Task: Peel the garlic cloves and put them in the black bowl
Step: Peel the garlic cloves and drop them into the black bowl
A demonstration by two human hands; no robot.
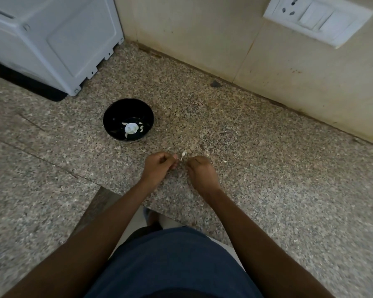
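Garlic clove (183, 156) tiny between curled left hand (159, 163) and right hand (200, 169); grips hidden, unclear.

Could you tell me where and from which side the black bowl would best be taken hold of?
Probably by the near right rim of the black bowl, reached from the person's side with the left hand, which is nearest. The bowl stands upright and open on the granite counter; its rim is bare all round, and the garlic lies low inside.
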